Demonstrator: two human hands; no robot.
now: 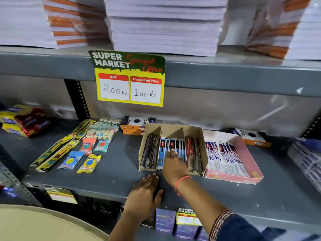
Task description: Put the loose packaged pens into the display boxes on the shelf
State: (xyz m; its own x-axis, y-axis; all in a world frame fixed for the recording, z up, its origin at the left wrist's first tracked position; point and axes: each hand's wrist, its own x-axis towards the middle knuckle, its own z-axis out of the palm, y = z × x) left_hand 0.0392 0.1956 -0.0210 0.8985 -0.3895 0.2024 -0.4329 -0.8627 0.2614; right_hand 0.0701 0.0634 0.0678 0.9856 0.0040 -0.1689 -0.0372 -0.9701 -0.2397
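A brown cardboard display box (173, 130) with three compartments stands on the grey shelf (111, 178). Its left slot holds dark packaged pens (150, 151), the middle slot blue packaged pens (180, 146), the right slot red and black packaged pens (193, 152). My right hand (174, 165) reaches into the middle slot, fingers resting on the blue packs; whether it grips one I cannot tell. My left hand (145, 193) lies flat on the shelf in front of the box, holding nothing. A pink display box (250, 159) to the right is filled with white packaged pens (224, 157).
Loose packets of erasers, sharpeners (88, 163) and long yellow-green packs (57, 150) lie on the shelf's left side. Orange and black small boxes (134, 126) sit behind the cardboard box. A price sign (129, 78) hangs from the upper shelf, which carries stacks of paper (163, 25).
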